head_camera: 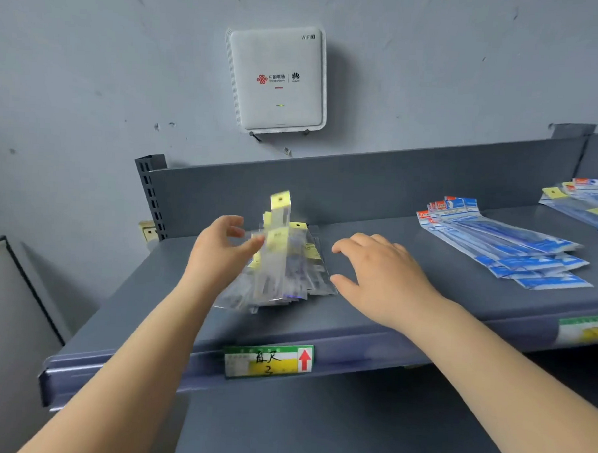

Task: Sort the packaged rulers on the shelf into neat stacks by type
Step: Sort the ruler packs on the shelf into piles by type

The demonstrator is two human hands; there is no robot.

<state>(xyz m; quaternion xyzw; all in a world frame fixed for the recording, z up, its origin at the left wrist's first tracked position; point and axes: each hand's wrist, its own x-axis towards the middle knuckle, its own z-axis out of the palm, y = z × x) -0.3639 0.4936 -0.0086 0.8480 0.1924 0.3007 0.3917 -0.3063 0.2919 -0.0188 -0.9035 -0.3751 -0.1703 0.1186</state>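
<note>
A loose pile of clear-packed rulers with yellow header cards [289,263] lies on the left part of the grey shelf [407,309]; some packs stand tilted up and look blurred. My left hand [217,250] is at the pile's left side, its fingers and thumb loosely spread and touching the raised packs. My right hand [381,274] hovers flat just right of the pile, fingers straight, holding nothing. A fanned stack of blue-and-white packaged rulers [502,242] lies further right. A third group of blue packs with yellow tags [586,201] sits at the far right.
The shelf has a raised back panel [361,184] and a front rail with a green-yellow price label [267,360]. A white WiFi box [276,78] hangs on the wall above. A grey cabinet [9,316] stands at the lower left.
</note>
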